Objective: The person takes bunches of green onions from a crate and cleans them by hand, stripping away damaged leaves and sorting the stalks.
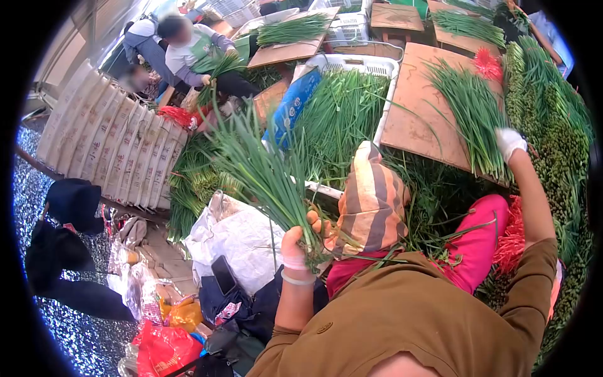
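My left hand (304, 235), with orange finger covers, is closed round the lower stems of a bunch of green leafy stalks (260, 169). The leaves fan up and to the left. At the right, my right hand (510, 143) wears a white glove and is at the right edge of a green pile (468, 113) lying on a wooden board (411, 116). Its fingers are blurred, and what they hold, if anything, cannot be made out. A striped cloth (372, 204) covers my knee beside the left hand.
A white crate (392, 81) of greens stands ahead. Stacked white crates (113, 138) are at left. A co-worker (204, 53) handles greens at upper left. Bundled greens (553, 138) line the right side. A phone (223, 274) and bags lie lower left.
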The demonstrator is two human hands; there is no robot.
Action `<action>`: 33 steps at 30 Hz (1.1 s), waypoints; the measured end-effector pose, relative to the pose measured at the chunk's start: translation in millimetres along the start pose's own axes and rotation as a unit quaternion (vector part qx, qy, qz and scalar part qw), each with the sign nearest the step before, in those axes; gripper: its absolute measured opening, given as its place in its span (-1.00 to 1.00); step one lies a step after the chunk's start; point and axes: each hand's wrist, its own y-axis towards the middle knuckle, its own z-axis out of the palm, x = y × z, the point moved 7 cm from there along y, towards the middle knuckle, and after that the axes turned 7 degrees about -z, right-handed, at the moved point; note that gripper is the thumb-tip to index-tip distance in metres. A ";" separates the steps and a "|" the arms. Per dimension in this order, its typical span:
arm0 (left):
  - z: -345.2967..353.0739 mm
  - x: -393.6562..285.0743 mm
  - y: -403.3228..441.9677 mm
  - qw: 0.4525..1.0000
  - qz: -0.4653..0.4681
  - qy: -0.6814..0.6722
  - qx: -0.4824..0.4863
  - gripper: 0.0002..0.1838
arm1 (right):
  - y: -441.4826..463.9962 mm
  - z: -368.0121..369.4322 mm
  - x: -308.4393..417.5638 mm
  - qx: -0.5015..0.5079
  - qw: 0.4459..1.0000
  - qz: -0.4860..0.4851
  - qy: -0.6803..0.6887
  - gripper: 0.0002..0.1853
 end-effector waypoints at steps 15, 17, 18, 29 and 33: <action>21.3 63.7 35.1 0.916 -0.161 0.330 0.161 -0.34 | -64.1 -201.1 328.0 0.056 0.295 -0.228 0.926 -0.20; 51.5 74.0 32.4 0.883 -0.193 0.392 0.171 -0.29 | -61.1 -212.1 323.1 -0.014 0.242 -0.189 0.951 -0.24; 57.7 78.8 31.5 0.875 -0.201 0.403 0.177 -0.28 | -58.5 -209.2 323.6 -0.007 0.242 -0.175 0.954 -0.25; 56.4 112.2 53.1 0.796 -0.206 0.517 0.237 -0.14 | -82.0 -300.1 246.9 -0.069 0.302 -0.188 0.932 -0.68; 78.0 98.9 68.0 0.806 -0.223 0.515 0.186 0.06 | -91.2 -328.6 232.4 -0.116 0.350 -0.228 0.901 -0.69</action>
